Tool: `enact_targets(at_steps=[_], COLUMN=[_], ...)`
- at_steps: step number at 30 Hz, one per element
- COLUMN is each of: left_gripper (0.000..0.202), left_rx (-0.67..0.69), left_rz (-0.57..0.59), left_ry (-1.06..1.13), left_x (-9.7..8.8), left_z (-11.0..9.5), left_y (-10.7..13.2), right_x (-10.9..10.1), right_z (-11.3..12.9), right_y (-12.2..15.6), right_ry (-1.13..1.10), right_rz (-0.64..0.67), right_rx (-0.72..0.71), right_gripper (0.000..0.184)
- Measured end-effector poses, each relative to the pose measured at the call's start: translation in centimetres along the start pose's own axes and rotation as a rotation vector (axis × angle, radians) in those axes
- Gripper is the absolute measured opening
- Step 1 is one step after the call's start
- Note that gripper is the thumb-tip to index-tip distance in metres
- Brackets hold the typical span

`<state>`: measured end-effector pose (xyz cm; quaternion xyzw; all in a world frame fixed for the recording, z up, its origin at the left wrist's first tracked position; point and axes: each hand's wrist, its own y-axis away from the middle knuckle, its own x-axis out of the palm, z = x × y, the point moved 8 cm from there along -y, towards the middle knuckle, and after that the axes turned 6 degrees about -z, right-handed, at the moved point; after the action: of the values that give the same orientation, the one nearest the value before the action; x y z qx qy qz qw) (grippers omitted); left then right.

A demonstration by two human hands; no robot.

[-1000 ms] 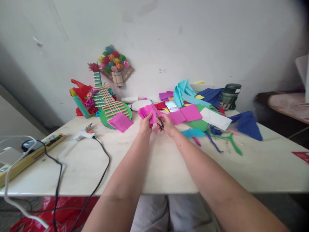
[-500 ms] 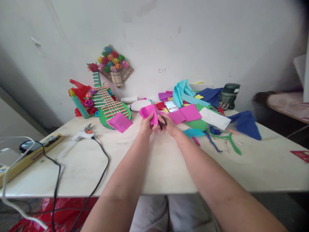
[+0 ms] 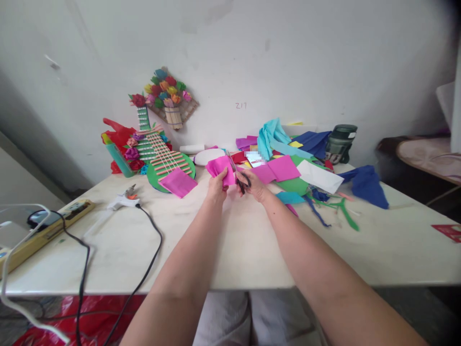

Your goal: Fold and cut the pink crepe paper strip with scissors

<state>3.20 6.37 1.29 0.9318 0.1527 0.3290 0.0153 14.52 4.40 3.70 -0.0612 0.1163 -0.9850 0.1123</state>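
Left hand [image 3: 217, 186] is clamped on a pink paper piece [image 3: 216, 166], thumb on top. Right hand [image 3: 255, 185] is wrapped around the scissors [image 3: 238, 182], fingers at the handles. Hands are near each other but not joined.

Change I get over the last second: scissor handles spread wider, blades still pointing far and lying along the paper's right edge. Left hand has barely moved. I read that as the scissors being worked between bites, with the left hand as the clamp. Can't tell from here how deep the cut runs, or how many layers it goes through.

Held paper is mid-table, just near of the white oval [image 3: 209, 157]. Pink sheets [image 3: 284, 168] lie to its right, beyond the right hand. Another pink square [image 3: 177, 182] rests on the green guitar-shaped craft [image 3: 154, 179] at left.

Glue gun [image 3: 123, 202] lies near-left on the table [image 3: 252, 245], well apart from both hands. White paper [image 3: 320, 176] and blue scraps [image 3: 370, 185] are farther right.
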Motion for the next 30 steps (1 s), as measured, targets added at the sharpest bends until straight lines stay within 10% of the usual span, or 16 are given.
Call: enact_targets(at_steps=[30], left_gripper=[0.017], left_rx=[-0.027], left_rz=[0.016], left_ry=[0.015], left_x=[0.4], left_z=[0.3], left_y=[0.2], right_x=[-0.7], right_z=[-1.2], right_y=[-0.8], right_ry=[-0.045], right_rz=[-0.116], right_rx=[-0.001], right_gripper=[0.042])
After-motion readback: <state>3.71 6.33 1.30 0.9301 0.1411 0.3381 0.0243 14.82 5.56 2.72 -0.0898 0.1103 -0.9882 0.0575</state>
